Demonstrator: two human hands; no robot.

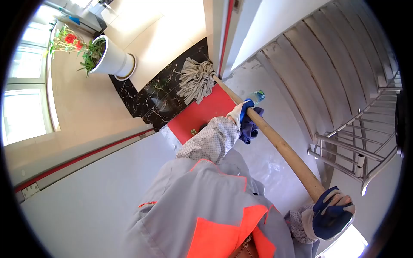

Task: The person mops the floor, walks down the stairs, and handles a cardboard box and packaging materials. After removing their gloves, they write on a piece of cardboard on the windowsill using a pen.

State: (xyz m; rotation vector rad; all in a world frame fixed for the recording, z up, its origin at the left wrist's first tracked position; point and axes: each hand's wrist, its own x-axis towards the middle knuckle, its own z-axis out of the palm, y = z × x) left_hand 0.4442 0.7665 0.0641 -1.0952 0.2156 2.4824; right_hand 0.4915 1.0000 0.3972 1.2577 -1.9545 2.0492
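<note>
My left hand (243, 112), in a white and blue glove, is closed around the middle of a wooden mop handle (284, 150). Near the handle's top end, at the lower right, my gloved right hand (332, 213) grips it. The handle runs up and left to a mop head (195, 79) of grey strands, which lies on black marbled flooring (161, 96) and overlaps the edge of a red mat (206, 109). A dark blue-purple item (249, 131), perhaps cloth, shows beside my left hand; whether it is held is unclear. Just beyond that hand is a clear bottle (258, 95).
A white pot (114, 58) with a red-flowered plant stands at the upper left, near windows (26, 112). A door frame (226, 38) rises beyond the mop head. Grey stairs (318, 64) and a metal railing (357, 146) are on the right.
</note>
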